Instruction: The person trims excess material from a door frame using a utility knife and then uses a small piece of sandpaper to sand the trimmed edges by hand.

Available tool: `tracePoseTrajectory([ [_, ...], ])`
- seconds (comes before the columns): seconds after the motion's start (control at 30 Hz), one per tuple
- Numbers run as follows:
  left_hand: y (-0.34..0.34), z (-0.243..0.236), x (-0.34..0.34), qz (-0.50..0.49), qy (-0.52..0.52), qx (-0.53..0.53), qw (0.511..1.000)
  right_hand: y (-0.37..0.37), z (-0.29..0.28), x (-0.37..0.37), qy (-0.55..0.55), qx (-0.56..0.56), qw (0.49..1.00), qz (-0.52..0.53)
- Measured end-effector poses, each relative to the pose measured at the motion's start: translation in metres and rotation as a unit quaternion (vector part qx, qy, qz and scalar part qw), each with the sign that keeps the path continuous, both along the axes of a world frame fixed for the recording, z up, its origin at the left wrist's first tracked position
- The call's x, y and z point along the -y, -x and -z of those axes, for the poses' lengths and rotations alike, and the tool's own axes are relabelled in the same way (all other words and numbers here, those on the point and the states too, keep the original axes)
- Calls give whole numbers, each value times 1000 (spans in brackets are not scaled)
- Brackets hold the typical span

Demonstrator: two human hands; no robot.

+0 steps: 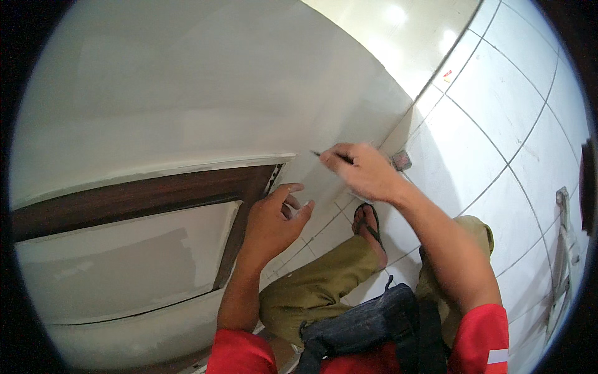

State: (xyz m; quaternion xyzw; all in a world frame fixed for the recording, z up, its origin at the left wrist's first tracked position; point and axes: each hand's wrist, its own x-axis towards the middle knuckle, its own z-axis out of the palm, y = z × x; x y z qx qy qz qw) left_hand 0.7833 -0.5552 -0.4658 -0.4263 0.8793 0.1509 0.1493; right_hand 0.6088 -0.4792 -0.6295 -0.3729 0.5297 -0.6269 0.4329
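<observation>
Lengthwise, the slim dark tool (316, 153) points left.

Indoor room, seemingly under renovation: pale wall (187, 75) with patchy finish, dark brown frame (149, 190), white tiled floor (498, 103).

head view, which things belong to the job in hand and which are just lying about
Likely part of the job:
thin dark object in the right hand
dark wooden frame by the left hand

Likely just lying about:
small reddish block
red-and-yellow scrap
metal piece, far right
</observation>
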Motion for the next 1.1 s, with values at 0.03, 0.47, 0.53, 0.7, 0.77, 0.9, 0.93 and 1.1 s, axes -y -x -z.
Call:
tracePoseTrajectory([
  [0.03, -3, 2, 1, -13, 2, -50, 999, -9, -5, 1, -2, 14, 1000, -4],
  [0.47, -31, 33, 32, 102, 210, -202, 951, -24, -15, 22, -7, 54, 998, 29],
  [0.53, -29, 38, 33, 98, 212, -201, 951, -22, -14, 25, -8, 45, 999, 25],
  [0.7, -30, 45, 37, 83, 217, -199, 952, -17, -12, 29, -1, 30, 1000, -3],
  [0.77, -31, 47, 37, 63, 205, -209, 954, -17, -13, 30, 5, 31, 999, -4],
  [0.9, -31, 47, 36, 53, 186, -206, 959, -16, -15, 29, -2, 46, 999, -23],
  [0.93, -30, 46, 36, 55, 186, -199, 961, -17, -16, 29, -2, 45, 999, -22],
  [1.1, -28, 39, 32, 70, 192, -175, 963, -25, -15, 32, -18, 80, 997, 10],
])
